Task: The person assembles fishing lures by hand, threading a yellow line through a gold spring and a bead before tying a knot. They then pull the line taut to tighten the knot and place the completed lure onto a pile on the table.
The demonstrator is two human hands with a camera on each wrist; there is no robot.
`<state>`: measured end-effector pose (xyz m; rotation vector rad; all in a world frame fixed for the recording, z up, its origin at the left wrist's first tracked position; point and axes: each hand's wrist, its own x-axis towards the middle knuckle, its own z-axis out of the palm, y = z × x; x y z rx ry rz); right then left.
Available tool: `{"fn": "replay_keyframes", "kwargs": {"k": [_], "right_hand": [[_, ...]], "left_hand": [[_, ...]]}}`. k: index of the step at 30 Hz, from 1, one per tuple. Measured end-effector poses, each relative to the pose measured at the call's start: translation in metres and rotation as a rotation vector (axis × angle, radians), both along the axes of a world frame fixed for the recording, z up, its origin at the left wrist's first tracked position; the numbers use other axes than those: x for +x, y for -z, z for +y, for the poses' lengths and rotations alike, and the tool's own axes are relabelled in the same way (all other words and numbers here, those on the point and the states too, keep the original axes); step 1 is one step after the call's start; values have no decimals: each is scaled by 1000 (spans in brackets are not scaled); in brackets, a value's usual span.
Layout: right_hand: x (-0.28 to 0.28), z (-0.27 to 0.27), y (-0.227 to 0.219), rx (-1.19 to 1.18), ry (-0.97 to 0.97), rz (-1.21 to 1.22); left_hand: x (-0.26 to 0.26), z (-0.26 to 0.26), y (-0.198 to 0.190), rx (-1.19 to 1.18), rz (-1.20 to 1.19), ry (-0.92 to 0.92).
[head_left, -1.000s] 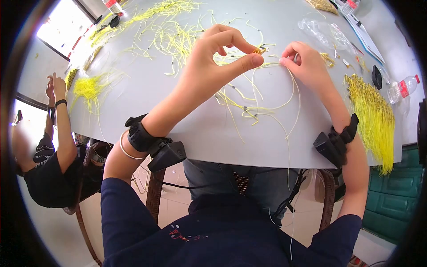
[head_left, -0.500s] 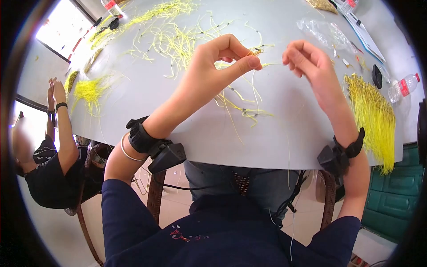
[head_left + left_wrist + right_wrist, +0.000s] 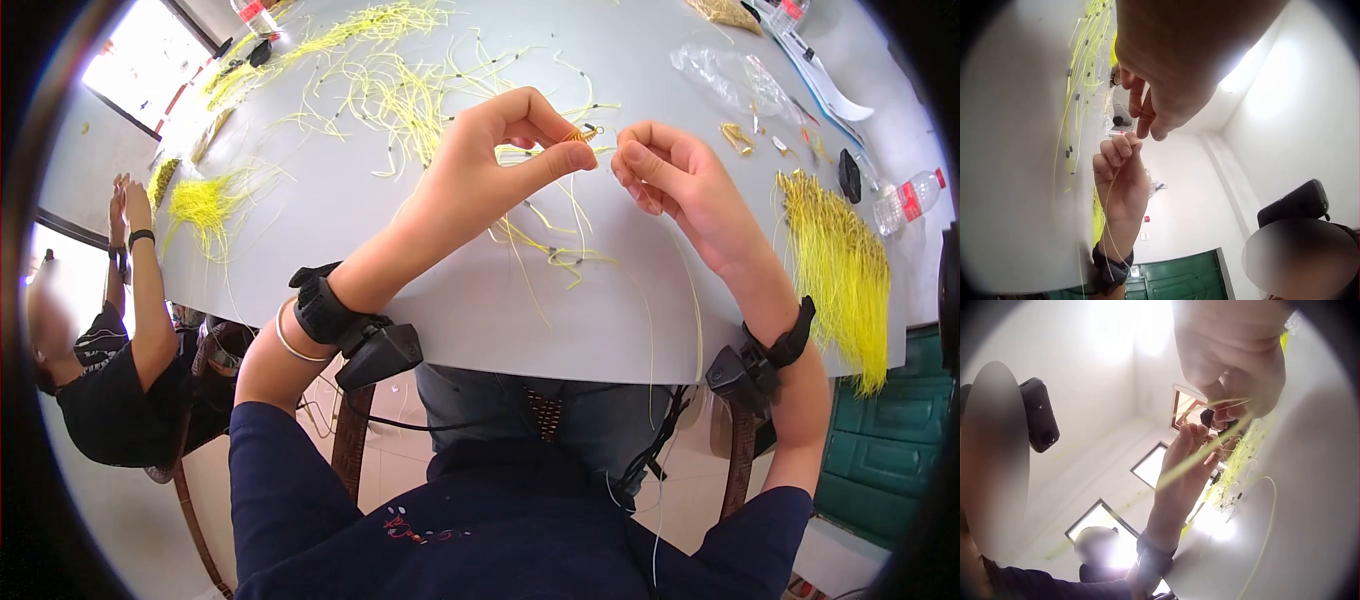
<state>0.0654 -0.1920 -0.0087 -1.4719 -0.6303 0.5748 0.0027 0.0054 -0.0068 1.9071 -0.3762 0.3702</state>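
Note:
My left hand [image 3: 495,160] pinches a small gold wire coil [image 3: 584,136] between thumb and index finger, above the table [image 3: 520,335]. Close by on its right, my right hand [image 3: 685,178] has its fingertips together on a thin yellow line [image 3: 1106,215]. That line trails down from the fingers past the wrist in the left wrist view. In the right wrist view a blurred yellow strand [image 3: 1191,464] crosses in front of the left hand, and the coil shows at the left fingertips. Beneath the hands lie several yellow lines with small dark pieces on them.
Loose yellow lines [image 3: 395,105] spread over the table's far side. A bundle of yellow lines with gold ends [image 3: 835,265] hangs over the right edge, near a water bottle [image 3: 908,200]. A clear plastic bag [image 3: 725,78] lies behind. Another person [image 3: 125,350] sits at the left.
A pale line stretched between the hands, then the right hand lifted away from the coil with its fingers spread slightly. Now it is back close to the left fingertips, its line trailing toward the table edge.

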Motion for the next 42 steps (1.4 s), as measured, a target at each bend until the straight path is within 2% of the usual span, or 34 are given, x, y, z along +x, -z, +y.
{"fn": "replay_keyframes", "kwargs": {"k": [3,5,12,18,21,23,27,29,33,35,42], "right_hand": [[0,-1,0,-11,-12,0],[-1,0,0,-14,-31,-11],[-7,2,-4,29,-70,15],[-12,4,-5,102,-7,-29],[-14,4,-5,20,33,-134],[-16,6,-2,-53,73,-251],[-18,7,1,-138,120,-277],[-18,8,3,-148,143,-242],[-19,8,4,-128,108,-246],[-20,9,3,-163,95,-264],[-24,10,-1,-100,91,-272]], "left_hand": [[0,0,0,-8,3,6],[0,2,-2,107,-1,47],[-2,1,-4,85,30,68],[-2,-1,-1,66,102,107],[-2,0,1,109,118,108],[-3,0,1,282,122,85],[-4,-5,7,286,101,63],[-4,-10,8,227,-72,-32],[-2,-2,2,281,-58,-23],[-2,-1,0,264,22,-17],[0,0,3,153,71,17]]}}
